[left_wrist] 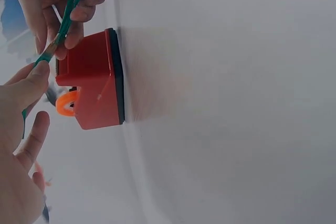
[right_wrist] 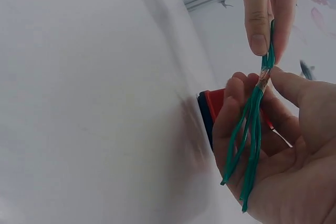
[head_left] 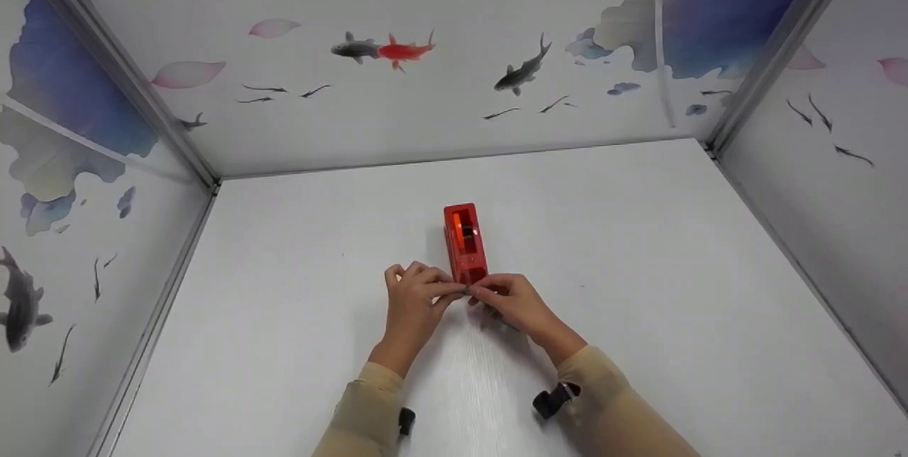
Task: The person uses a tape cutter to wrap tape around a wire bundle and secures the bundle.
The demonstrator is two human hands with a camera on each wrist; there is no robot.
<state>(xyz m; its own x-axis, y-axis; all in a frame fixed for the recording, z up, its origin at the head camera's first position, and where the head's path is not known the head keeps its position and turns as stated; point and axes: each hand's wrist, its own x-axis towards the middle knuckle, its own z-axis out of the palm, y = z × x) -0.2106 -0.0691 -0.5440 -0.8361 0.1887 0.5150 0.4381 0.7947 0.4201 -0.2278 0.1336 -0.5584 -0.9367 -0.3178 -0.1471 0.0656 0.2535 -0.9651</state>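
Note:
My left hand [head_left: 415,308] and right hand [head_left: 521,304] meet at the near end of a red tape dispenser [head_left: 464,244]. Between them they hold a bundle of green wires [right_wrist: 254,129] with a copper-coloured section in its middle. In the right wrist view, the left thumb and fingers pinch the upper part of the bundle. Just below, my right thumb presses at the copper section, and loose green ends hang over the right palm. The left wrist view shows an orange tape roll [left_wrist: 65,103] in the dispenser, which stands on a dark base.
The white table [head_left: 638,244] is walled on the back and both sides by panels [head_left: 454,109] printed with fish and petals. Each wrist carries a small black camera, one of them [head_left: 557,400] by the right sleeve.

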